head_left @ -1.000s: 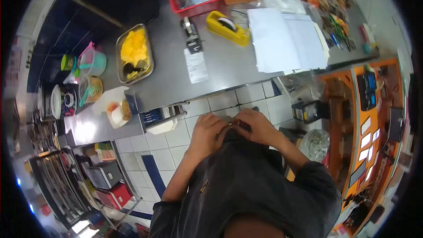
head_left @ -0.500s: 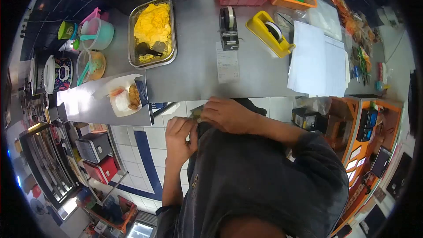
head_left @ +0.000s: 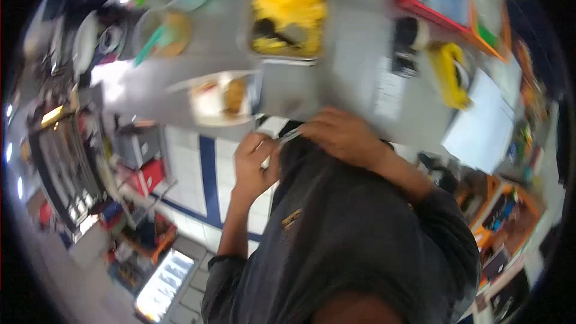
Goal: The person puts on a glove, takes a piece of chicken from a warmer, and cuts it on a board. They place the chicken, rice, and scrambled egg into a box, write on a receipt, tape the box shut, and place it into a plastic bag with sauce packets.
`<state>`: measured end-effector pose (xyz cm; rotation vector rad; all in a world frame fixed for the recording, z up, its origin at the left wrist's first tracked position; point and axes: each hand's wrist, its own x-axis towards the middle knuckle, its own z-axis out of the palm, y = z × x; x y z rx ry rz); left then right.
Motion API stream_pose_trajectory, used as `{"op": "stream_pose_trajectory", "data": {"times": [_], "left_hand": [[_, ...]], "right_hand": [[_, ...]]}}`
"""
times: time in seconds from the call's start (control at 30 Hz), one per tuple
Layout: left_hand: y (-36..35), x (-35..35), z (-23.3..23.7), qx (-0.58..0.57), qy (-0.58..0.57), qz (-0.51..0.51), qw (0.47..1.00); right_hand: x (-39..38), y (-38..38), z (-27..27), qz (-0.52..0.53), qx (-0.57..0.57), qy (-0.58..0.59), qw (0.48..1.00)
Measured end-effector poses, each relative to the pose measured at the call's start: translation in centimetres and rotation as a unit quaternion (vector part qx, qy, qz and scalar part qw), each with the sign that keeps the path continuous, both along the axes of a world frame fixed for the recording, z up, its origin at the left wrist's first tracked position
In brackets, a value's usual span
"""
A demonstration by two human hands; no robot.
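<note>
My left hand (head_left: 255, 165) is closed near the counter's front edge, its fingers pinched on a small, thin, pale item (head_left: 290, 136) that is too blurred to name. My right hand (head_left: 342, 137) is beside it, fingers bent over the other end of that item, close against the dark shirt. Just beyond my left hand, a white paper box (head_left: 207, 105) holds a browned piece of food and something white. Farther back lies a metal tray (head_left: 247, 30) of yellow food with a black scoop on it.
On the steel counter (head_left: 354, 60) are tubs with green spoons at left. A tape dispenser (head_left: 405, 48), a yellow dispenser (head_left: 449, 78), white papers (head_left: 480, 123) and a red basket (head_left: 429, 9) are at right. Blue-striped floor tiles show below.
The view has turned and shifted, so the counter items appear farther right and the picture is blurrier. Both hands stay together, and the pale item between them is more exposed.
</note>
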<state>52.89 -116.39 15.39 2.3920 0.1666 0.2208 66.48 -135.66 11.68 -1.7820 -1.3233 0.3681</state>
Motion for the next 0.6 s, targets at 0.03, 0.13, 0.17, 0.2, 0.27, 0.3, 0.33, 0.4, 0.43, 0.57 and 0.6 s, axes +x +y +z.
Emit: {"op": "stream_pose_trajectory", "data": {"times": [0.03,0.13,0.17,0.2,0.27,0.3,0.33,0.4,0.43,0.57,0.6], "left_hand": [[1.5,-0.1,0.2,-0.017,-0.019,0.036,0.999],[8.8,-2.1,-0.8,-0.018,-0.028,0.143,0.989],[11.3,-3.4,-2.6,-0.066,-0.050,0.211,0.974],[12.8,-3.5,-2.6,-0.123,-0.056,0.255,0.957],[15.5,-4.0,-3.1,-0.183,-0.062,0.300,0.934],[17.0,-4.4,-3.6,-0.138,-0.029,0.296,0.945],[18.0,-4.6,-4.2,-0.093,0.004,0.289,0.953],[18.4,-4.9,-4.2,-0.082,0.033,0.278,0.957],[18.4,-4.9,-4.0,-0.066,0.060,0.268,0.959],[19.8,-5.7,-3.7,-0.065,0.135,0.225,0.963],[20.2,-5.7,-3.9,-0.073,0.153,0.224,0.960]], "right_hand": [[-0.1,1.1,0.2,-0.033,-0.004,-0.002,0.999],[1.3,2.5,0.1,-0.146,-0.074,0.017,0.986],[2.1,2.9,0.3,-0.176,-0.073,0.017,0.982],[2.8,3.2,0.5,-0.207,-0.075,0.018,0.975],[4.2,3.1,0.5,-0.232,-0.089,-0.001,0.969],[4.8,3.0,0.5,-0.262,-0.104,-0.020,0.959],[5.4,2.8,0.6,-0.261,-0.107,-0.022,0.959],[6.5,2.4,0.7,-0.292,-0.137,-0.039,0.946],[7.0,2.2,0.7,-0.292,-0.141,-0.042,0.945],[8.2,0.9,0.5,-0.329,-0.179,-0.058,0.926],[8.6,0.7,0.4,-0.340,-0.188,-0.049,0.920]]}}
